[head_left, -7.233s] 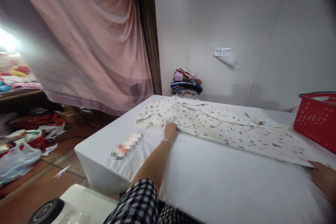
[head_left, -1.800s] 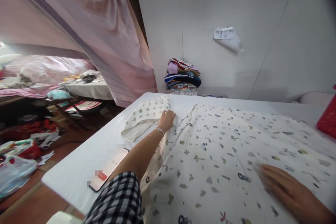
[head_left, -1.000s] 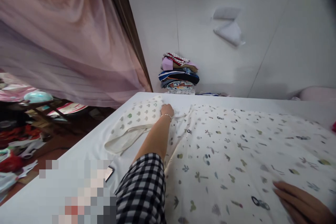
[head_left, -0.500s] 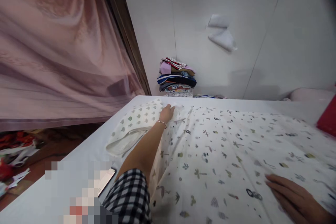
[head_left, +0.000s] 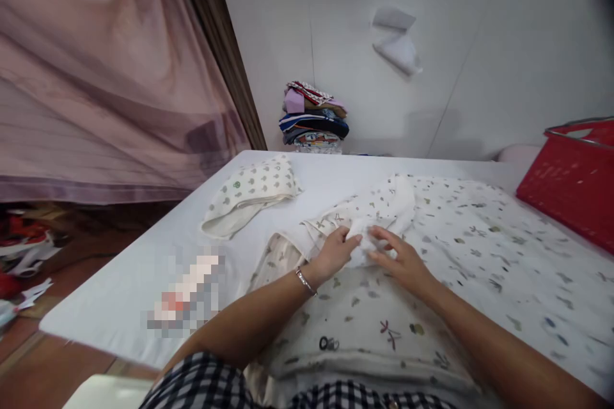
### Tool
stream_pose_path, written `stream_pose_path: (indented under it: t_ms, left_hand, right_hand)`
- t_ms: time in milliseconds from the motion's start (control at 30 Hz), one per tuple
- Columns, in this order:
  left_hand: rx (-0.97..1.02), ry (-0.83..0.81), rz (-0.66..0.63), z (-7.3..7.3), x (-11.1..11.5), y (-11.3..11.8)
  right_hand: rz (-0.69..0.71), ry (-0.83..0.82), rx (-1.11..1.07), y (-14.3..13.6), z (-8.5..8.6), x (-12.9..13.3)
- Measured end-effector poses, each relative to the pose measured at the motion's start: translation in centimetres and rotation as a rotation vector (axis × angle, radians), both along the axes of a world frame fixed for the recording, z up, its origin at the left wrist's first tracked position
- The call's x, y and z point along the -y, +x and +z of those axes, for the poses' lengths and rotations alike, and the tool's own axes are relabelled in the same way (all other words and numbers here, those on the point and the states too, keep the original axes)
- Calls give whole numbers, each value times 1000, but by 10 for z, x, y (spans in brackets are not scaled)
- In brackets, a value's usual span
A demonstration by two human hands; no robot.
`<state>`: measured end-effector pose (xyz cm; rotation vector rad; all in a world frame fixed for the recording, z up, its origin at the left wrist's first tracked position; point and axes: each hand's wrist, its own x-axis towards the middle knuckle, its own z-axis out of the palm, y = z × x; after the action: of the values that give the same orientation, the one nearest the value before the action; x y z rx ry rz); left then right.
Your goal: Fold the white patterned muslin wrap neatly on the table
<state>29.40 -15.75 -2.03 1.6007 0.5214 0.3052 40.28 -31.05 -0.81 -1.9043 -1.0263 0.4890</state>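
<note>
Printed white cloth [head_left: 480, 255] lies on the surface [head_left: 105, 313] under both my hands and, taking those hands as the clock's centre, runs out broadly toward 3 o'clock. Its reach from 2 to 4 o'clock is spread fairly flat; I judge that much done. Nearer in, it is gathered at the centre, turned over toward 12 o'clock and loose-edged at 9, so I judge this portion unfinished. At 10 o'clock a smaller folded piece [head_left: 252, 188] sits apart from it.

My left hand [head_left: 330, 257] has thumb and forefinger close at the gathered part (whether that grip actually nips the fabric, I cannot tell), while my right hand [head_left: 410, 268] has its fingers apart over the same spot.

As for writing, I can read none: the paper [head_left: 396, 51] just past 12 o'clock shows no legible letters, the red basket [head_left: 570, 182] between 2 and 3 no clear label, the pixelated patch [head_left: 185, 294] near 9 no brand, the fabric pile [head_left: 314, 121] at 11 only colours and prints.
</note>
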Motion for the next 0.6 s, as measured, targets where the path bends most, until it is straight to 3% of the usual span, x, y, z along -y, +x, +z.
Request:
stream_pose_path:
  t_ms: [233, 433, 600]
  left_hand:
    - [43, 39, 180, -8, 12, 4]
    - [257, -312, 170, -15, 23, 10]
    - [271, -492, 158, -23, 15, 9]
  right_hand:
    - [-6, 206, -226, -2, -39, -18]
    - [28, 168, -176, -3, -48, -11]
    - [117, 126, -43, 0, -43, -9]
